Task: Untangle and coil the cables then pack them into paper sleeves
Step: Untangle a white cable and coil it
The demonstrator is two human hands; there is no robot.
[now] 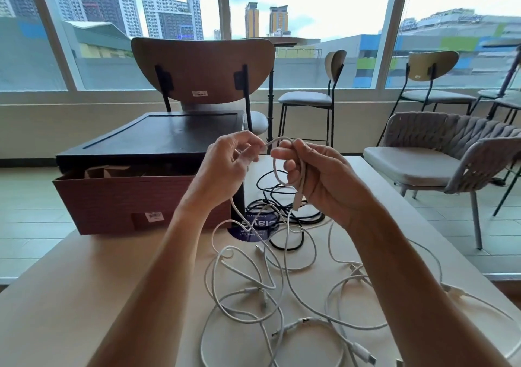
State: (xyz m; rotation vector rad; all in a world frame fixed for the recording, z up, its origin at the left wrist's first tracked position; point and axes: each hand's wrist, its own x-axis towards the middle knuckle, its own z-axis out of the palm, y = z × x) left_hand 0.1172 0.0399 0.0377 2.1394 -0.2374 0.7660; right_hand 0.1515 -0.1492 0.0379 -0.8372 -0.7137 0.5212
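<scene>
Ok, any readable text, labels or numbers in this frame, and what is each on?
"lay": the middle of a bigger white word on the blue round label lying on the table. The word is partly covered, and the small lines around it are too blurred to read.
Barcode sticker on the brown box: too small to read.
Sticker on the near chair back: too small to read.
Tag on the far chair back: too small to read.

white cables (298,321), blk cable (313,220); box (127,197) reddish-brown, ribbed; tray (169,138) blk; table (112,268) beige; sticker (248,230) dk blue.
</scene>
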